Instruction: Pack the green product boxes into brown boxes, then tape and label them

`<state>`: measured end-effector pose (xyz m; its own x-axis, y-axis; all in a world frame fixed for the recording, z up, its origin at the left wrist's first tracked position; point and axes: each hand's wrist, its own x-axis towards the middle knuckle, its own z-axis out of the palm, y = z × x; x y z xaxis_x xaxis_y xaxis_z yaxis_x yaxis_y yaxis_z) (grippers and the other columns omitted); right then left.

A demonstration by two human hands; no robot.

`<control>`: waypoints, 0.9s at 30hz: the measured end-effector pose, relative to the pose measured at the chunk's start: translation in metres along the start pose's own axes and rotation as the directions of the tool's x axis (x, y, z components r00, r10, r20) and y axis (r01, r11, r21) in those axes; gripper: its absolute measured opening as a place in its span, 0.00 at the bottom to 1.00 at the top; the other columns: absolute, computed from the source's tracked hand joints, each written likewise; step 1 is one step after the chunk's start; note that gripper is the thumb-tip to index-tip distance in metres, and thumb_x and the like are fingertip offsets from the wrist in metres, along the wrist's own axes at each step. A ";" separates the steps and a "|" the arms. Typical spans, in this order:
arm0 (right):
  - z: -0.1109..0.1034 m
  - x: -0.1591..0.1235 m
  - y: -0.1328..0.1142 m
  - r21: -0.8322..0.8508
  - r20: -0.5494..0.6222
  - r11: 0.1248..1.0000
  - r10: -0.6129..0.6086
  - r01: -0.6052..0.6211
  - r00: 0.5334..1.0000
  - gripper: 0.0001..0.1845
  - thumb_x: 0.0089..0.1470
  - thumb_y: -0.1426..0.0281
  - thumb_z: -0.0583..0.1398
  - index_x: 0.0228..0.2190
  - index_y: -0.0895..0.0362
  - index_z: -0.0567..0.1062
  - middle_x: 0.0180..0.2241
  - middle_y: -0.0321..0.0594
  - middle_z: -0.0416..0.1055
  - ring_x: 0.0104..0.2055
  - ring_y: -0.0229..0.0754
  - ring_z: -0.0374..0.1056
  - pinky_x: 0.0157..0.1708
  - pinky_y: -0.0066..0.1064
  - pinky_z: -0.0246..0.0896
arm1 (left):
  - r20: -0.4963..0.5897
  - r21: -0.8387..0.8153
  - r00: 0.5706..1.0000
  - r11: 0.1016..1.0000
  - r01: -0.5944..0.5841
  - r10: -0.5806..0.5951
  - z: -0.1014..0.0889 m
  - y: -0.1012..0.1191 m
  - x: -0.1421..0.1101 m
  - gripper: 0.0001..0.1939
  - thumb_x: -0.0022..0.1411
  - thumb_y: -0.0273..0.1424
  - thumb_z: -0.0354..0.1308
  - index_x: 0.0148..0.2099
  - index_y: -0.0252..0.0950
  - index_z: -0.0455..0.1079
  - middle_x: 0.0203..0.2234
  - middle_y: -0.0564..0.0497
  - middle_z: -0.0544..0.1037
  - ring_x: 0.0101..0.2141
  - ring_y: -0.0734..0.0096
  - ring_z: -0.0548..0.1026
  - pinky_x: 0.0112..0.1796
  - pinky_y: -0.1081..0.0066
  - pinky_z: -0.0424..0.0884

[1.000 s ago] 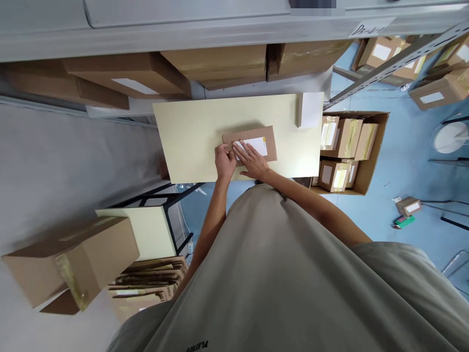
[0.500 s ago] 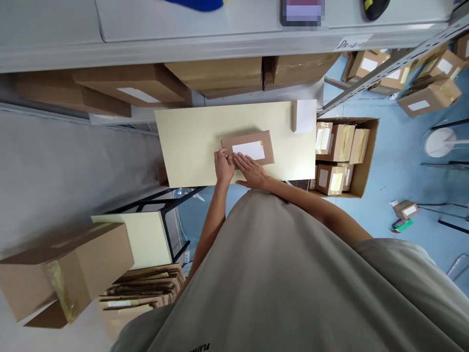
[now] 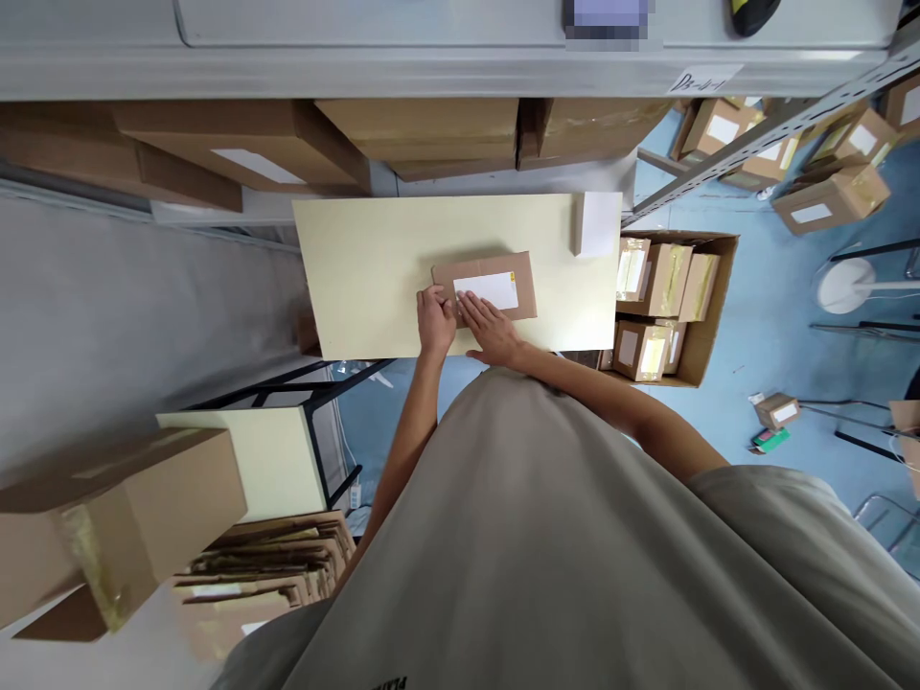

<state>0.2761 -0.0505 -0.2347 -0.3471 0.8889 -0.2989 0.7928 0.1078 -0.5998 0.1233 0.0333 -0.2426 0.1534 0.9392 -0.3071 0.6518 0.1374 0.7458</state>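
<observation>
A small brown cardboard box [image 3: 524, 287] lies slightly tilted on the cream tabletop [image 3: 359, 278], a white label [image 3: 495, 285] on its top face. My right hand [image 3: 494, 333] rests flat over the label's lower left part, fingers stretched out. At the box's left end is my left hand [image 3: 435, 323], its fingers curled and pressed together against the edge. What sits between those fingers, if anything, is too small to make out.
A white block-like stack [image 3: 599, 225] stands at the table's back right corner. Right of the table is a large open carton [image 3: 708, 331] holding several taped boxes. A grey shelf [image 3: 431, 72] runs across the back, over large cartons [image 3: 431, 129]. Flattened cardboard [image 3: 280, 561] stands lower left.
The whole view has shifted slightly. Both hands keep nearly the same place on the box, with the right hand still flat on the label.
</observation>
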 end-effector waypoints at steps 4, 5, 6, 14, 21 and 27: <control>-0.010 -0.040 0.021 0.053 -0.015 0.998 0.042 -0.041 0.999 0.59 0.64 0.57 0.65 0.83 0.65 0.47 0.85 0.50 0.36 0.87 0.58 0.29 0.86 0.55 0.24 | -0.009 -0.004 1.000 1.000 0.003 -0.003 -0.002 -0.003 0.000 0.15 0.70 0.25 0.58 0.57 0.39 0.71 0.49 0.41 0.75 0.55 0.53 0.77 0.68 0.52 0.69; -0.013 -0.053 0.027 0.066 -0.044 0.994 0.089 -0.086 0.995 0.58 0.65 0.57 0.65 0.83 0.64 0.47 0.85 0.50 0.36 0.87 0.59 0.29 0.86 0.56 0.24 | -0.014 -0.011 1.000 1.000 0.015 -0.015 -0.003 -0.005 0.000 0.15 0.70 0.25 0.59 0.57 0.39 0.72 0.49 0.41 0.76 0.54 0.54 0.78 0.67 0.52 0.70; -0.016 -0.065 0.034 0.082 -0.081 0.986 0.149 -0.142 0.986 0.58 0.65 0.57 0.65 0.83 0.64 0.47 0.85 0.50 0.35 0.87 0.60 0.29 0.86 0.58 0.24 | -0.020 -0.025 0.999 0.999 0.036 -0.036 -0.004 -0.008 -0.001 0.15 0.69 0.26 0.60 0.57 0.39 0.72 0.50 0.41 0.76 0.53 0.55 0.78 0.66 0.53 0.72; 0.004 -0.115 0.083 0.384 -0.129 0.770 0.592 -0.510 0.796 0.58 0.68 0.40 0.61 0.83 0.55 0.49 0.84 0.56 0.38 0.87 0.70 0.30 0.78 0.80 0.37 | 0.060 -0.291 0.912 0.867 0.404 -0.405 -0.005 -0.043 -0.036 0.36 0.75 0.63 0.49 0.63 0.39 0.74 0.63 0.32 0.80 0.65 0.54 0.80 0.61 0.54 0.79; 0.001 -0.116 0.069 0.613 -0.217 0.715 0.561 -0.336 0.799 0.53 0.67 0.35 0.60 0.79 0.53 0.64 0.85 0.52 0.41 0.87 0.66 0.32 0.80 0.71 0.44 | 0.034 -0.290 0.969 0.926 0.244 -0.245 -0.028 -0.019 -0.052 0.52 0.74 0.71 0.30 0.70 0.39 0.75 0.67 0.33 0.79 0.71 0.52 0.75 0.69 0.50 0.72; 0.003 -0.176 0.064 0.631 -0.322 0.699 0.631 -0.337 0.706 0.50 0.68 0.32 0.56 0.75 0.53 0.72 0.83 0.51 0.47 0.87 0.65 0.36 0.80 0.70 0.44 | 0.035 -0.397 0.997 0.914 0.082 -0.074 -0.019 0.007 -0.075 0.42 0.77 0.66 0.42 0.61 0.37 0.80 0.60 0.35 0.84 0.68 0.52 0.78 0.71 0.51 0.70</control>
<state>0.3862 -0.2013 -0.2222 0.4164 0.8389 -0.3505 0.3554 -0.5051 -0.7865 0.1017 -0.0304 -0.2031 0.1307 0.9148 -0.3821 0.3139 0.3274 0.8912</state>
